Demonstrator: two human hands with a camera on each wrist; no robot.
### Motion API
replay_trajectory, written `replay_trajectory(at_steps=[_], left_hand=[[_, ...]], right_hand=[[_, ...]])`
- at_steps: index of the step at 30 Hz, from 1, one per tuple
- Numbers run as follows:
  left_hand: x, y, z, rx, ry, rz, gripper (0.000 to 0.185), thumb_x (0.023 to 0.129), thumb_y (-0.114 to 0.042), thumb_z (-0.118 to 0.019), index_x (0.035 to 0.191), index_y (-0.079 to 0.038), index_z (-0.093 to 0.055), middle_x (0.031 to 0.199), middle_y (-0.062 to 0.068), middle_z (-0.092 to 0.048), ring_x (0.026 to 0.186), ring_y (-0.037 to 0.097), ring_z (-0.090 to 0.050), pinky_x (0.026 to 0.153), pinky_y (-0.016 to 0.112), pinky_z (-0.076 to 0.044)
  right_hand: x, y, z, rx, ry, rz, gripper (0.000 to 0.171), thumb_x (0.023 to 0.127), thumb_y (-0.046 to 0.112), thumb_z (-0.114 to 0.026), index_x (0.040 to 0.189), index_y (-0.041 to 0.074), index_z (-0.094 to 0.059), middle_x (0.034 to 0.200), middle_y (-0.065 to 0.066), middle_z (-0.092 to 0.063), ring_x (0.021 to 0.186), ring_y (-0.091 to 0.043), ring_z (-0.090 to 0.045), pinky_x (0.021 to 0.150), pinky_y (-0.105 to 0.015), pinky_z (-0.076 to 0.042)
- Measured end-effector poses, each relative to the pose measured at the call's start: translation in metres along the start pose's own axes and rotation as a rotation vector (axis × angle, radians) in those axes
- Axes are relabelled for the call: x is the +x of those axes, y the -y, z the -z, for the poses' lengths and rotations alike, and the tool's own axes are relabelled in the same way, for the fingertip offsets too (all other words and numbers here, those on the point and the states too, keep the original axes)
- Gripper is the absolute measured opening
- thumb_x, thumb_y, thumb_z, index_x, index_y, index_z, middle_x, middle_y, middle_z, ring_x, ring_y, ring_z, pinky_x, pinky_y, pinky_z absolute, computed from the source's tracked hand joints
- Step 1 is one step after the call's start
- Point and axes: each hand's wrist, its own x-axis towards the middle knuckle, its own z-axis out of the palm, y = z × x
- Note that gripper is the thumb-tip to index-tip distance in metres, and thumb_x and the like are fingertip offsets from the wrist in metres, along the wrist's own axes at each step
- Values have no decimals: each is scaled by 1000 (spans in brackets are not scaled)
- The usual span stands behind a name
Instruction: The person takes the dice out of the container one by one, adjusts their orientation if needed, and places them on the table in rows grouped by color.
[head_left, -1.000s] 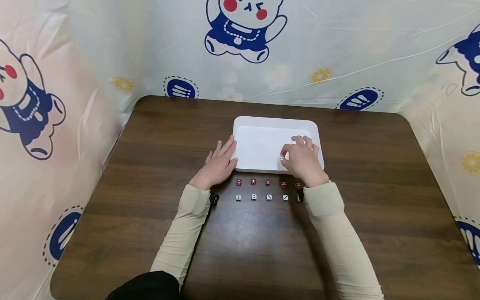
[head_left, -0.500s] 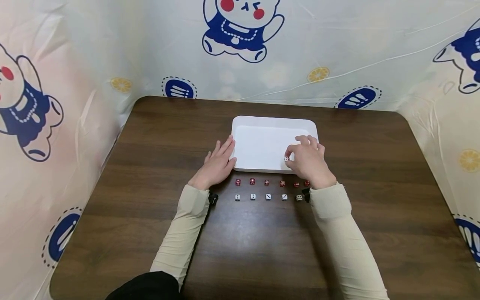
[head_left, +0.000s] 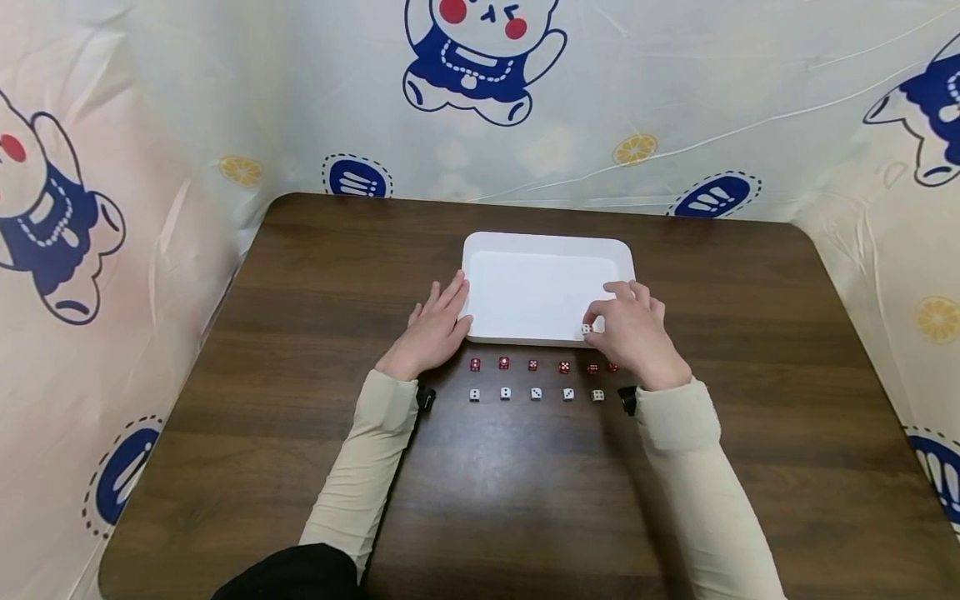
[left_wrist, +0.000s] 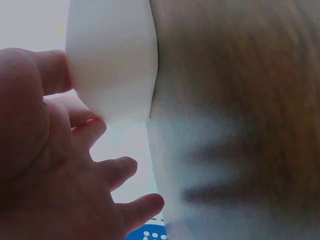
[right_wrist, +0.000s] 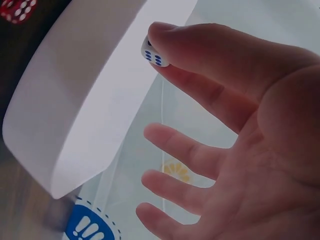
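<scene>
A white tray (head_left: 547,243) sits on the dark wooden table. My right hand (head_left: 633,333) pinches a white die (head_left: 587,329) between thumb and forefinger at the tray's near right corner; the right wrist view shows that white die (right_wrist: 152,54) with blue pips above the tray wall (right_wrist: 85,110). My left hand (head_left: 435,325) rests flat on the table with its fingers against the tray's left side; in the left wrist view the left hand (left_wrist: 60,165) touches the tray corner (left_wrist: 112,60). In front of the tray lie a row of red dice (head_left: 532,365) and a row of white dice (head_left: 536,394).
A printed plastic sheet (head_left: 480,92) with cartoon figures walls the table at the back and both sides. The table's (head_left: 525,500) near half shows bare wood between my sleeves. A red die (right_wrist: 17,10) shows at the top left of the right wrist view.
My right hand has carried the white die from inside the tray rightward and toward me, to its near right corner. The left hand has stayed put.
</scene>
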Motion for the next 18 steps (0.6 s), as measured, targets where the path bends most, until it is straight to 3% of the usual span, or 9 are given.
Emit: replay_trajectory(at_steps=[18], left_hand=[[0,-1,0,2,2,4,60,104,-36,-32,157,-18,-8,164,-8,5,151,33,2,115,64,-9]], right_hand=[[-19,-21,-3,19,37,-29,11,86,15,-63,88,13,-74,145,-24,-39,138,-48,-18,100,-69,-20]])
